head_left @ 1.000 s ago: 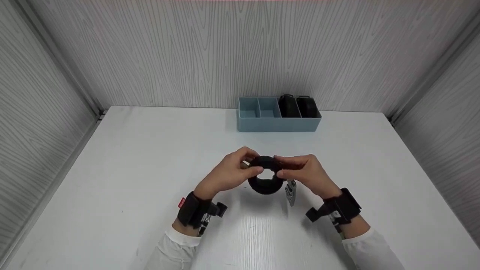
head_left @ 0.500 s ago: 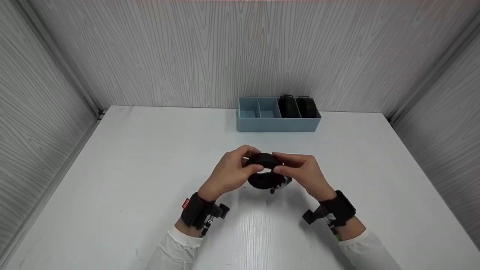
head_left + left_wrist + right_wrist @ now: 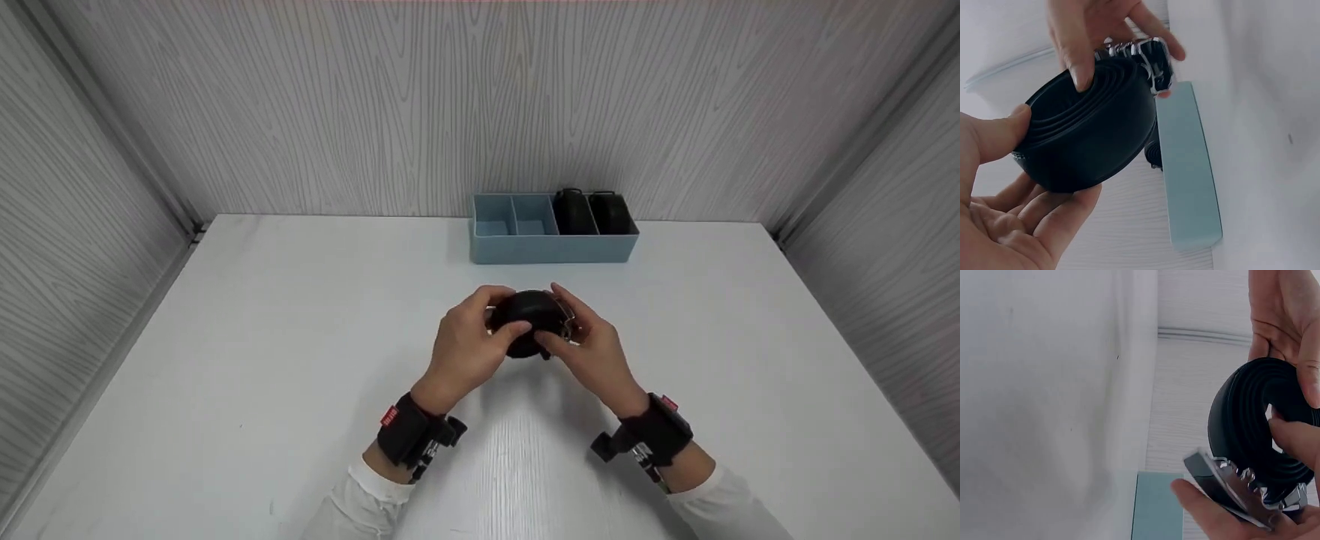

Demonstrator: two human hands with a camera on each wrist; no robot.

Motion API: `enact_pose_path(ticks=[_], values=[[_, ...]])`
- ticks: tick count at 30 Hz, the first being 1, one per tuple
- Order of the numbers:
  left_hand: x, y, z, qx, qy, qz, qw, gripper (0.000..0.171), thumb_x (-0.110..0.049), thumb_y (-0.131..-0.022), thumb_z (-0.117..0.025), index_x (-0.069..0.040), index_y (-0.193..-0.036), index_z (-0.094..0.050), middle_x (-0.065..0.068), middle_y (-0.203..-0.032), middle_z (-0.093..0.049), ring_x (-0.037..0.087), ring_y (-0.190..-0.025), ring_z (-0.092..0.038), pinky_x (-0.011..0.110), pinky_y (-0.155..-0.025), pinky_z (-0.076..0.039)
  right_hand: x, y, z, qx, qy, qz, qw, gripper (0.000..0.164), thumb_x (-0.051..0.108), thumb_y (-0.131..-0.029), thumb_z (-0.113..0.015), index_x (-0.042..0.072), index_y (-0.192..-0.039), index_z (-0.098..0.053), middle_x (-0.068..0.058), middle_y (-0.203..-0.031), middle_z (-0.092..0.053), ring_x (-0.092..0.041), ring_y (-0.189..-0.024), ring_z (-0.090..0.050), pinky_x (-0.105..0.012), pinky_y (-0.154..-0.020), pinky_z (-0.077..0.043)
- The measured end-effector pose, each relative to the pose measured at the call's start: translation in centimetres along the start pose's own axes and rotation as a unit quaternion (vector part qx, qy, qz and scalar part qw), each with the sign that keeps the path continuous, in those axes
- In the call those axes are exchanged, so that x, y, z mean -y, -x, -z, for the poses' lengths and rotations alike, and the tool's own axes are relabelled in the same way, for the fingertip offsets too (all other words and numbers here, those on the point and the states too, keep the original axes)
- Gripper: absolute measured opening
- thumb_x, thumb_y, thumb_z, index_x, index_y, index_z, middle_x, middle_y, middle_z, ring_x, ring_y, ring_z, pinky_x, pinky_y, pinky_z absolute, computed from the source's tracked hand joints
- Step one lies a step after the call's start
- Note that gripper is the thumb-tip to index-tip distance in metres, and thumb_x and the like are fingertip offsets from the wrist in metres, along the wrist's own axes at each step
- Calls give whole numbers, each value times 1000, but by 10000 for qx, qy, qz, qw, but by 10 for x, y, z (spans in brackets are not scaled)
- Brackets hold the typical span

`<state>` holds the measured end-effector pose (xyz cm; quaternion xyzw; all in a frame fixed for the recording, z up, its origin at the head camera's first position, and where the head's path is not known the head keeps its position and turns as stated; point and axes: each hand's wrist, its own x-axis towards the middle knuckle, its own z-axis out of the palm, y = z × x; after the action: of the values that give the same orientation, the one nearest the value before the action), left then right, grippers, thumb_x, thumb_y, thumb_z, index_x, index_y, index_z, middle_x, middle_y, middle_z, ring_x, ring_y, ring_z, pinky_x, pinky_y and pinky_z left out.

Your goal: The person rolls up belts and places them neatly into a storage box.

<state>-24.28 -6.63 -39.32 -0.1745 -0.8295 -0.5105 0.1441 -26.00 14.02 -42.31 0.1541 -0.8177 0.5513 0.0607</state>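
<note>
Both hands hold a coiled black belt point(image 3: 529, 306) above the table, in front of the blue box. From the left side my left hand point(image 3: 466, 351) pinches the coil, its thumb at the edge and its fingers beneath, as the left wrist view shows. My right hand point(image 3: 596, 364) grips the opposite side, with its thumb inside the coil. The silver buckle point(image 3: 1241, 489) lies along the coil's outer side, against the fingers of the right hand. In the left wrist view the coil's layered edge point(image 3: 1081, 107) shows, wound in several turns.
A blue divided box point(image 3: 553, 250) stands at the back of the white table point(image 3: 300, 322), near the grey wood-grain wall point(image 3: 337, 105). Two black rolled items point(image 3: 574, 214) sit upright in its right compartments. Its left two compartments hold nothing visible.
The belt has tipped, so its round opening no longer faces the head camera. The buckle, earlier hanging below right, now sits against the coil's right side. Both hands moved slightly towards the box.
</note>
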Motion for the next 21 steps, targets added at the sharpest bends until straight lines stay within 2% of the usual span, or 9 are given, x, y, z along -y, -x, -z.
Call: enact_pose_path(ticks=[2,5,9,12,15,18,21], values=[[-1,1,-4,-54,-126,-87,9999,43,-19,-93,-81,-3,-129,-64,12,-122,-70,23,-106,-72,36,-85,-57,0,0,0,-116,-244,-73,9996,66,3,-95,-73,13,-156,-49,-10,-149,-57,-22,-105,-66,-23,-79,-54],[-2,3,-7,-10,-138,-204,9997,45,-22,-92,-82,-4,-128,-63,11,-121,-70,22,-104,-70,34,-81,-56,-2,-1,0,-172,-701,-52,9974,63,-4,-96,-67,10,-155,-49,-10,-148,-58,-22,-112,-65,-23,-79,-55],[-1,0,-3,304,421,-118,9986,41,-31,-95,-79,-8,-126,-62,5,-115,-68,16,-104,-64,34,-81,-54,-4,-3,3,-174,-1077,242,9937,65,-12,-94,-62,10,-154,-50,-9,-149,-59,-19,-126,-62,-24,-85,-56],[3,-4,4,445,903,132,9948,31,-35,-104,-66,-9,-121,-65,3,-114,-68,18,-107,-64,39,-89,-53,-5,-4,4,-271,-1074,710,9913,66,-16,-92,-63,9,-152,-53,-9,-147,-60,-18,-127,-62,-24,-85,-56],[8,-6,9,614,1063,515,9911,30,-32,-111,-53,-8,-122,-66,6,-119,-69,23,-111,-66,45,-95,-51,-4,-5,5,-267,-1107,1277,9852,64,-15,-92,-68,4,-151,-53,-13,-149,-59,-21,-125,-65,-27,-86,-58],[13,-7,10,1152,1076,991,9825,32,-30,-111,-53,-6,-130,-63,11,-128,-67,26,-115,-67,45,-98,-52,-3,-4,4,-42,-1383,1797,9740,64,-13,-92,-71,-3,-151,-49,-20,-155,-51,-32,-123,-66,-38,-89,-59],[15,-7,7,1668,1207,1211,9710,34,-25,-108,-59,-5,-136,-61,13,-132,-65,26,-117,-69,43,-96,-55,-1,-4,3,206,-1507,2211,9633,65,-14,-91,-71,-8,-151,-45,-24,-160,-40,-41,-125,-63,-42,-92,-57]])
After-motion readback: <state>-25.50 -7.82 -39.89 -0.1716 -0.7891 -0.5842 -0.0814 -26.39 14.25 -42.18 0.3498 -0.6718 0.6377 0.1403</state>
